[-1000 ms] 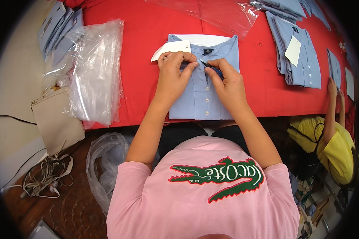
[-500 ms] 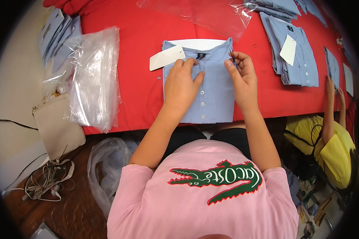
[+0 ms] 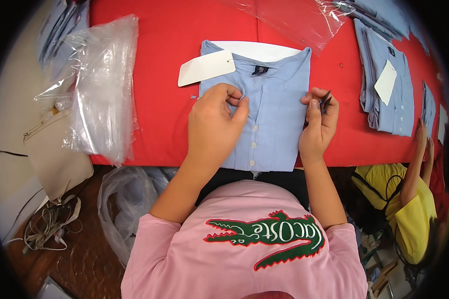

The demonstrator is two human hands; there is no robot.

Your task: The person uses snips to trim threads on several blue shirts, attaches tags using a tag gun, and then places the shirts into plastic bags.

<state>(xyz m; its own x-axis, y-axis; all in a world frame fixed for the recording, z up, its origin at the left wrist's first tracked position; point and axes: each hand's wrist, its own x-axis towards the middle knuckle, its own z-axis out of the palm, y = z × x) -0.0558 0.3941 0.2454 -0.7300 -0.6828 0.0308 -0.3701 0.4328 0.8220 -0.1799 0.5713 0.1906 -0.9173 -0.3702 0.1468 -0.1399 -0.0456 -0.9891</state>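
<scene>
A folded light blue shirt [image 3: 279, 119] lies in front of me, with small white buttons down its front and a white insert at the neckline. A blank-looking cream tag [image 3: 204, 69] hangs by a string over its left shoulder. My left hand [image 3: 217, 117] rests over the shirt's left half, thumb and forefinger pinched at the creased placket. Just off the shirt's right edge, my right hand [image 3: 318, 124] is closed around small dark thread snips [image 3: 326, 98], whose pointed tips stick up. Most of the snips is hidden by the fingers.
A stack of clear plastic bags [image 3: 105, 89] lies left on the red cloth [image 3: 164, 134]; a loose clear bag [image 3: 294, 20] lies beyond the shirt. Folded tagged shirts [image 3: 384, 79] are at the right, near a co-worker in yellow [image 3: 411, 219]. Tangled cables [image 3: 50, 226] lie lower left.
My right hand has moved down from the shirt's right shoulder with the snips. My left hand has shifted slightly down, its thumb and forefinger now pinched together. The view has moved a little.
</scene>
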